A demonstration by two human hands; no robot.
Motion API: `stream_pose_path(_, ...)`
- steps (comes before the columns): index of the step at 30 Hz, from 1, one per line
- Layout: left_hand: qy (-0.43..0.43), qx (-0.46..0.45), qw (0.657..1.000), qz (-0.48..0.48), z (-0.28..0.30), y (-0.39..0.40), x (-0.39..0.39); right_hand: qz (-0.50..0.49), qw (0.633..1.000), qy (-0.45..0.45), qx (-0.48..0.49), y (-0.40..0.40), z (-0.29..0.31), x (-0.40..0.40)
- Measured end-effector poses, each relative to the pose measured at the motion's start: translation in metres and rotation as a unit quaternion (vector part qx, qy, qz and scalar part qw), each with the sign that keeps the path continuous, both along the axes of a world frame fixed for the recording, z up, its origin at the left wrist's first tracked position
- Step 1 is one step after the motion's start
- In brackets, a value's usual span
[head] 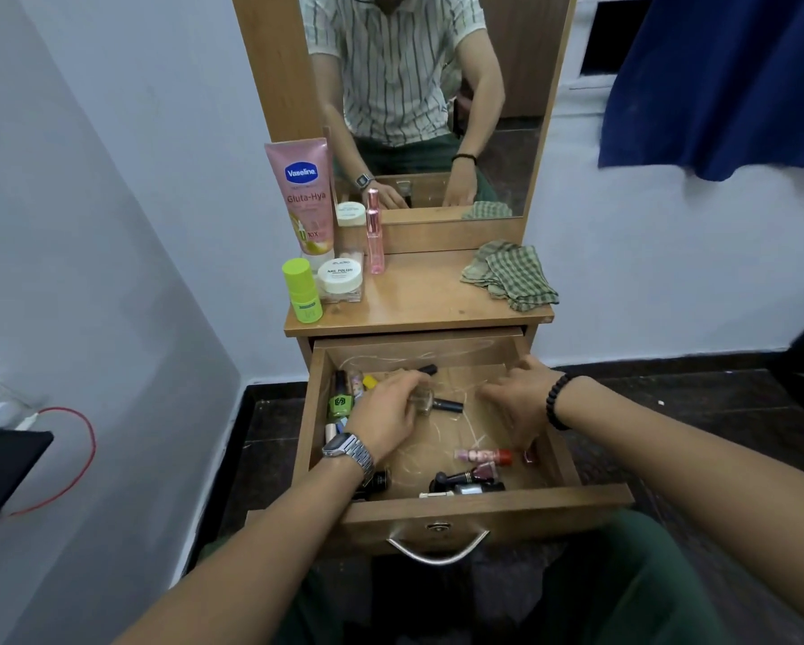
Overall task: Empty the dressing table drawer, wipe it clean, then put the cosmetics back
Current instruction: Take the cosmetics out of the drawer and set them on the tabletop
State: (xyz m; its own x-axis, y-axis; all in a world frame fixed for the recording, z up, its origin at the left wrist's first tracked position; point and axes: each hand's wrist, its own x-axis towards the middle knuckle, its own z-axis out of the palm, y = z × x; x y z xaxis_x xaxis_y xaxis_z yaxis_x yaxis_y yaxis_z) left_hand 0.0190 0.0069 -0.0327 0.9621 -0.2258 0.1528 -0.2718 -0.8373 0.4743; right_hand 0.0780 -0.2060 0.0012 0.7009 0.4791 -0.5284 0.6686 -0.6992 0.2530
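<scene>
The wooden drawer (pixel 483 505) is pulled out with several small cosmetics inside. My left hand (pixel 390 412) is in the drawer and grips a small clear bottle with a black cap (pixel 437 405). My right hand (pixel 516 398) reaches into the right side of the drawer, fingers spread downward, holding nothing that I can see. A green nail polish (pixel 340 405) lies at the left wall. A pink tube with a red cap (pixel 483 455) and dark bottles (pixel 465 481) lie near the front. On the tabletop (pixel 418 300) stand a pink Vaseline tube (pixel 304 193), a lime bottle (pixel 302 290), a white jar (pixel 340 274) and a pink spray vial (pixel 375 235).
A green checked cloth (pixel 511 274) lies crumpled on the tabletop's right side. A mirror (pixel 428 100) rises behind the table. A blue curtain (pixel 725 81) hangs at the upper right. A red cable (pixel 74 453) and a dark object (pixel 4 472) are at the left wall.
</scene>
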Motion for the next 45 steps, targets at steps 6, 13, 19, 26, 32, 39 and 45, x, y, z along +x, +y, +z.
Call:
stream_pose_path(6, 0.000, 0.010, 1.000, -0.007, -0.003, -0.005, -0.002, 0.027, 0.994, -0.043, -0.098, -0.008, -0.016, -0.024)
stream_pose_path(13, -0.001, 0.008, 1.000, -0.013, -0.007, -0.003, -0.005, 0.044, 0.992, -0.110, -0.043, -0.015, -0.021, -0.029)
stream_pose_path(19, -0.005, 0.008, 1.000, -0.013, -0.008, -0.002, -0.006, 0.055, 0.992, -0.108, -0.017, -0.013, -0.024, -0.021)
stream_pose_path(26, -0.009, 0.011, 0.999, -0.051, -0.010, -0.003, -0.006, 0.008, 0.995, -0.074, 0.072, -0.013, -0.020, -0.019)
stream_pose_path(32, -0.001, -0.008, 0.996, -0.094, -0.009, -0.007, -0.007, -0.177, 0.939, 0.083, 0.283, 0.006, 0.008, -0.018)
stream_pose_path(39, -0.047, -0.094, 0.992, -0.071, -0.004, -0.007, -0.005, -0.341, 0.720, 0.338, 0.502, 0.028, 0.014, -0.023)
stream_pose_path(45, -0.073, -0.132, 0.988, 0.016, 0.000, -0.001, -0.005, -0.324, 0.651, 0.381, 0.571, 0.031, 0.016, -0.023)
